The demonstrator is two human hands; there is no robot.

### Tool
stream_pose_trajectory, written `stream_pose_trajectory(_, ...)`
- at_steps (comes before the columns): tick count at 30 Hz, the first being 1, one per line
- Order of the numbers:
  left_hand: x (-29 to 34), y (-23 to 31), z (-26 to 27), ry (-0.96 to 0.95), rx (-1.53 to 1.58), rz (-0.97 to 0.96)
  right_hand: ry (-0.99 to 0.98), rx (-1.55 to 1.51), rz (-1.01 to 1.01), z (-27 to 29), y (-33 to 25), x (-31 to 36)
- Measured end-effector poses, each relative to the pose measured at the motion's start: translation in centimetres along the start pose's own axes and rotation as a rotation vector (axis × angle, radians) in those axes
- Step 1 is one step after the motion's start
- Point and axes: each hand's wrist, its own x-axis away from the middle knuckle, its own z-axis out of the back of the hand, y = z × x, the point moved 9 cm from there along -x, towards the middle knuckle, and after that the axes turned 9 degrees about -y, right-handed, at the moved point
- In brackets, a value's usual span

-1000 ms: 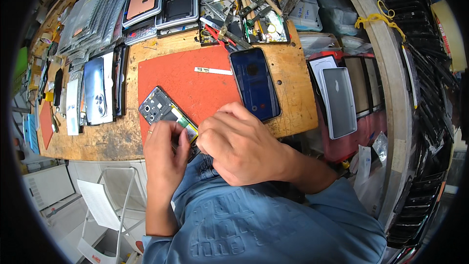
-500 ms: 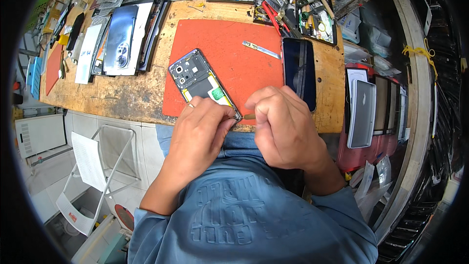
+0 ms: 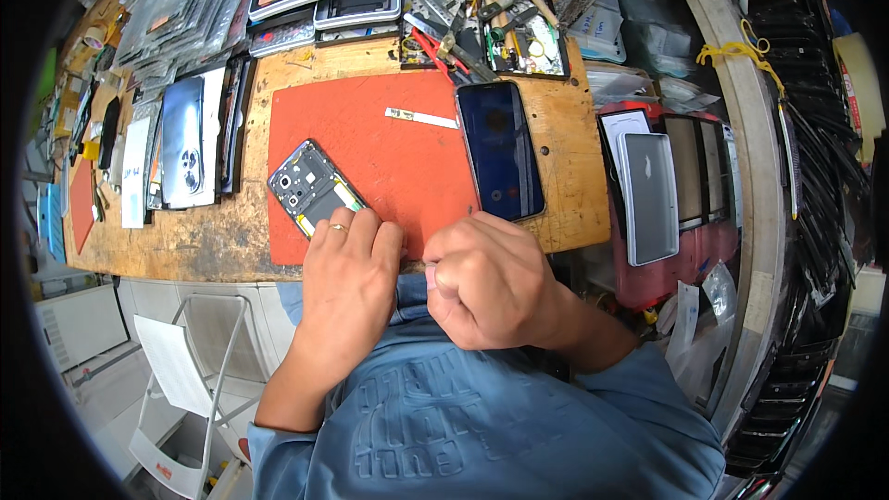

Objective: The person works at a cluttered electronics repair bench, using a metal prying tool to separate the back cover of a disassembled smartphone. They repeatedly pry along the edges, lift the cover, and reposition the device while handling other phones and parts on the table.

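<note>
Spread across the upper half of the frame: a worn wooden workbench, with an orange work mat at centre. On the mat, right of centre, a dark phone screen lying flat, glass up. Left of centre on the mat, tilted with its top toward the upper left: an opened phone body, back cover off, camera rings, green board and yellow strip exposed. Its lower right end disappears under the left hand.

Left hand lying palm down at centre frame, ring on one finger, fingers flat and close together, pressing on the near end of the phone body rather than wrapped round it. Right hand just beside it at lower centre, curled into a loose fist at the mat's near edge; probably pinching something small between thumb and forefinger, but hidden from view, so cannot tell what, if anything.

Likely handling of the phone body: light, stiff at the metal frame, yet delicate inside, with thin ribbon cables and bare board easily torn or scratched. Best held by the long side rails, away from the open cavity and the camera lenses.

Smaller items: a thin white strip on the mat's upper part; a tool tray at top centre, crowded with tweezers and screwdrivers.
</note>
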Motion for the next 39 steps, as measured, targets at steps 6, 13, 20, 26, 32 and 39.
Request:
stream_pose_trajectory(6, 0.0, 0.1, -0.8, 0.021, -0.042, -0.01, -0.103, 0.163, -0.085, -1.3, 1.1, 0.2)
stream_pose_trajectory(13, 2.5, -6.3, 2.5, 0.346, 0.383, 0.157, 0.012, -0.158, -0.18, -0.4, 1.9, -0.7)
stream_pose_trajectory(20, 7.7, -13.3, 3.0, 0.499, 0.464, 0.463, -0.068, -0.112, -0.101, -2.3, 1.9, -1.7)
stream_pose_trajectory(26, 9.7, -15.7, 2.5, 0.53, 0.476, 0.528, -0.13, -0.139, -0.117, -3.5, 1.7, -2.2)
stream_pose_trajectory(32, 9.8, -17.4, 4.7, 0.591, 0.36, 0.546, -0.252, 0.241, -0.017, -4.1, -0.3, -3.8)
stream_pose_trajectory(39, 6.6, -21.1, 7.6, 0.626, 0.138, 0.494, -0.331, 0.324, -0.008, -4.8, -1.4, -5.0)
